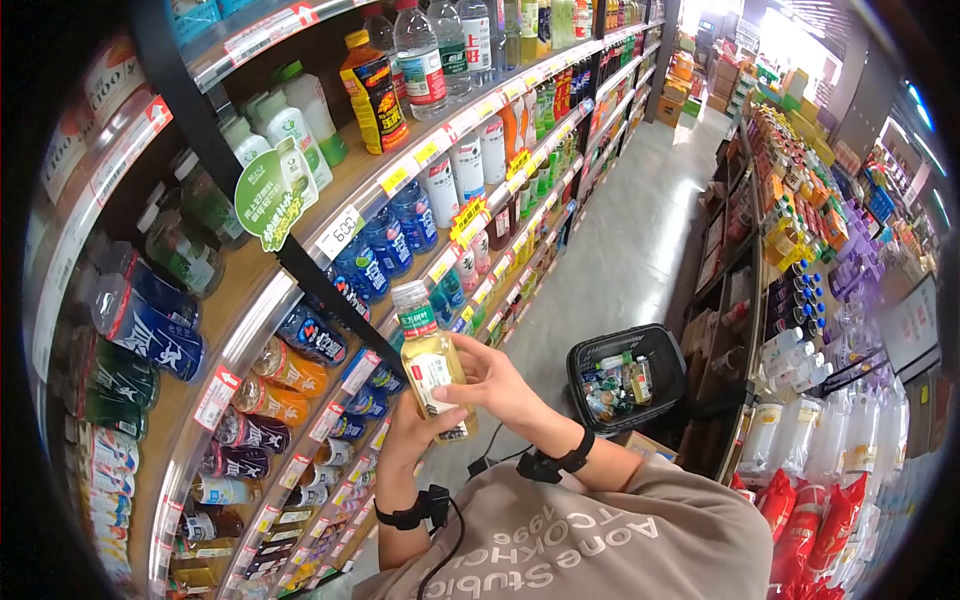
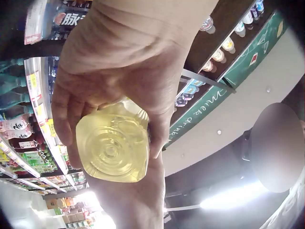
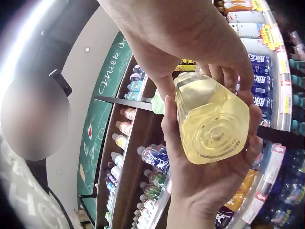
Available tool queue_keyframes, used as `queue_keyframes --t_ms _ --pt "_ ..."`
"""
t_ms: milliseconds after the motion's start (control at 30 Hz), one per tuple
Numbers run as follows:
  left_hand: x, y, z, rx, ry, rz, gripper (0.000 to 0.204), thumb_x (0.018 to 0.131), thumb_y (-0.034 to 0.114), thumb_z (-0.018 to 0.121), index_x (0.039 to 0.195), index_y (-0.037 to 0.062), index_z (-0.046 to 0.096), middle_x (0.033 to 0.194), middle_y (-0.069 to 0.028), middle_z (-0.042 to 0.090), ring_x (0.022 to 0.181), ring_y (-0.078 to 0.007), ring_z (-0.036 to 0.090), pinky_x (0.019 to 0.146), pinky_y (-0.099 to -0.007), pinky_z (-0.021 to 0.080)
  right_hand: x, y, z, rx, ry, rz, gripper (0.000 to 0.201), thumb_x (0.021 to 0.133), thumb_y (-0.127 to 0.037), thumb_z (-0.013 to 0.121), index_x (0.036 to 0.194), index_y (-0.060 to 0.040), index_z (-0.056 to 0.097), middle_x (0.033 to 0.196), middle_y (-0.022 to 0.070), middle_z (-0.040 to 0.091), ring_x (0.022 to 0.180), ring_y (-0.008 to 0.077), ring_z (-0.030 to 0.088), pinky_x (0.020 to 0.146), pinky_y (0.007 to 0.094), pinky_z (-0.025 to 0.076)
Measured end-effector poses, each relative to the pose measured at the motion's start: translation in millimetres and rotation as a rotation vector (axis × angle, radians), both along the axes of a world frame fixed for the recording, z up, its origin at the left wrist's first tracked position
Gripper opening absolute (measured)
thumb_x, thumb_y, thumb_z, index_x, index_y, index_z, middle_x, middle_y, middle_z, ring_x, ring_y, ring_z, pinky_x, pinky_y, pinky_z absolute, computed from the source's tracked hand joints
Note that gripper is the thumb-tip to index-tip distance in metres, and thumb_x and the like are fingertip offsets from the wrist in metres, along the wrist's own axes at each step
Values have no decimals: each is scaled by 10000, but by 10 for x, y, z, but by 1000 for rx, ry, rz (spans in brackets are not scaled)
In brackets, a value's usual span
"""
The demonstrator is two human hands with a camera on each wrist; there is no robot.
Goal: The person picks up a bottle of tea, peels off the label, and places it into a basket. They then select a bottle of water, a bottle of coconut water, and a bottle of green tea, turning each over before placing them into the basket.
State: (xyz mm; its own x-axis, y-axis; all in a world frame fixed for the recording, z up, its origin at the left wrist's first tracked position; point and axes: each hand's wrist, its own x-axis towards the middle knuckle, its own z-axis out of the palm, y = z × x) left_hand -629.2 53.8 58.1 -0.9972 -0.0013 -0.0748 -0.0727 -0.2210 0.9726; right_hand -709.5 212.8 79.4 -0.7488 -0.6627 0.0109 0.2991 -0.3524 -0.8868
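Shelves (image 1: 358,168) flank us on the left, a black basket (image 1: 668,372) on the right; our left hand (image 1: 412,432) and right hand (image 1: 490,385) together grip a yellow bottle (image 1: 430,368) round its lower half.

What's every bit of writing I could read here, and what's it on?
"东方树叶": the held bottle
"Aone Stubic", "1996": the shirt
"脉": a blue bottle
"上好": a clear bottle
"Milk drink": a green board
Most price tags, other labels and the shirt's middle line: too small, blurred or creased.
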Motion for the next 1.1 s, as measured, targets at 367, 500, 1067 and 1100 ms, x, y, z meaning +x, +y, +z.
queue_keyframes --t_ms 367,500,1067,1100 --pt "85 -112 72 7 -7 60 557 805 176 829 1262 -47 601 1136 -108 697 1005 -173 681 847 -326 560 -23 -183 -45 28 5 57 804 827 -36 826 1510 15 405 1198 102 699 1066 135 650 909 300 518" --pt "72 -132 50 17 -1 60 551 805 174 829 1258 -47 608 1135 -107 700 996 -172 685 844 -325 561 -22 -207 -46 22 -6 61 801 829 -35 822 1512 8 405 1199 104 698 1071 138 650 913 303 517" --pt "127 -126 -17 -62 68 87 523 799 169 822 1233 -37 615 1110 -89 702 976 -150 681 822 -314 556 7 -166 25 -19 42 119 795 834 -22 806 1518 -11 400 1274 118 666 1154 165 627 986 324 499" --pt "135 -118 -32 -48 68 92 519 801 170 820 1231 -38 616 1109 -90 702 976 -150 681 822 -313 556 11 -168 29 -12 44 120 792 834 -21 805 1516 -11 402 1273 118 667 1153 165 628 987 324 498"
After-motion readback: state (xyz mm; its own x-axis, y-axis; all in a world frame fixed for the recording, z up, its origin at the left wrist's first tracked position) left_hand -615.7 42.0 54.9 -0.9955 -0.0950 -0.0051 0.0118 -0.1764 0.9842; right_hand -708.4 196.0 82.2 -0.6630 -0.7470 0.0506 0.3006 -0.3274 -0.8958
